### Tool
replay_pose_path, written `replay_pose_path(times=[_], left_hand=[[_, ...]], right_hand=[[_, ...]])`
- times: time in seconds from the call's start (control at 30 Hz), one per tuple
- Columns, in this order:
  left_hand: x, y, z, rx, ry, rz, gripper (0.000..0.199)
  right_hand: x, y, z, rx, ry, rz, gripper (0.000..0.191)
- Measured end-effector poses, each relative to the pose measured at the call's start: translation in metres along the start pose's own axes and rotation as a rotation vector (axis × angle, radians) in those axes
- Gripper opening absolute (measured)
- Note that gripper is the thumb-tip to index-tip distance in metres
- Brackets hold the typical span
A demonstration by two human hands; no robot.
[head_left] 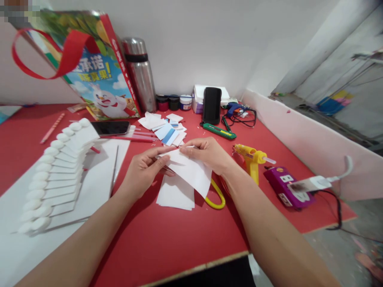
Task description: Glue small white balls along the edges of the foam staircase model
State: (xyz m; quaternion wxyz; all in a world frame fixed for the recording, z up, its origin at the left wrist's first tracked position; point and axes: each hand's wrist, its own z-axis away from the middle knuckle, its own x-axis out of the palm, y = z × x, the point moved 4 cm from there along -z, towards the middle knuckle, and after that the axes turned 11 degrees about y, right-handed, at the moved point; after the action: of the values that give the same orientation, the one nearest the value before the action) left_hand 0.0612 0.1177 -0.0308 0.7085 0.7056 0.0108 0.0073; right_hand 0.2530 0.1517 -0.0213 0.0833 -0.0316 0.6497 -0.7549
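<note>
A sheet of white paper (196, 171) is held up between my two hands, tilted above the red table. My left hand (146, 169) pinches its left edge between thumb and fingers. The top edge is gripped by my right hand (206, 153), thumb and forefinger close together. Under the held sheet lies a small stack of white paper (176, 193). A yellow scissor-like handle loop (220, 201) sticks out beside that stack, the rest of it hidden by the paper. Just beyond my fingers is a loose pile of paper scraps (167, 133), some with blue stripes.
At left, a curved white paper structure with round white tops (64, 167) stands on a white board (98, 199). A yellow glue gun (251, 157), a purple box with a power strip (287, 187) and a green cutter (220, 130) lie right. Behind stand a flask (142, 79) and gift bag (98, 75).
</note>
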Motion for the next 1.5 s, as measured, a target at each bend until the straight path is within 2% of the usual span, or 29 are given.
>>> replay_pose_path(times=[0.17,0.4,0.63,0.7,0.8,0.9,1.07,1.2,1.37,1.5], left_hand=[[0.006,0.006,0.004,0.005,-0.09,-0.009,0.047],[0.0,-0.011,0.0,-0.039,-0.055,0.145,0.031],[0.001,-0.008,-0.001,-0.172,-0.081,0.301,0.029],[0.001,-0.009,-0.001,-0.179,-0.082,0.273,0.03],[-0.002,-0.014,-0.001,-0.166,-0.06,0.117,0.03],[-0.003,-0.016,-0.002,-0.132,-0.048,0.058,0.03],[-0.003,-0.009,-0.003,-0.056,-0.025,0.17,0.026],[-0.001,-0.002,-0.001,-0.084,-0.024,0.27,0.024],[-0.001,0.001,0.001,-0.13,-0.046,0.342,0.019],[-0.002,-0.005,-0.002,-0.152,0.005,0.271,0.019]], right_hand=[[-0.006,0.0,-0.001,0.054,0.047,-0.035,0.035],[-0.002,-0.002,0.003,0.028,-0.035,0.098,0.031],[-0.002,-0.007,0.005,-0.021,-0.031,0.159,0.022],[-0.001,-0.009,0.005,-0.044,-0.023,0.204,0.021],[0.0,-0.012,0.005,-0.091,-0.033,0.237,0.02],[0.001,-0.012,0.005,-0.118,-0.028,0.192,0.02],[0.0,-0.009,0.006,-0.057,-0.097,0.006,0.026],[-0.004,-0.011,0.007,-0.069,-0.129,-0.142,0.024],[-0.004,-0.015,0.01,-0.052,-0.157,-0.136,0.019],[-0.003,-0.016,0.01,-0.078,-0.163,-0.08,0.016]])
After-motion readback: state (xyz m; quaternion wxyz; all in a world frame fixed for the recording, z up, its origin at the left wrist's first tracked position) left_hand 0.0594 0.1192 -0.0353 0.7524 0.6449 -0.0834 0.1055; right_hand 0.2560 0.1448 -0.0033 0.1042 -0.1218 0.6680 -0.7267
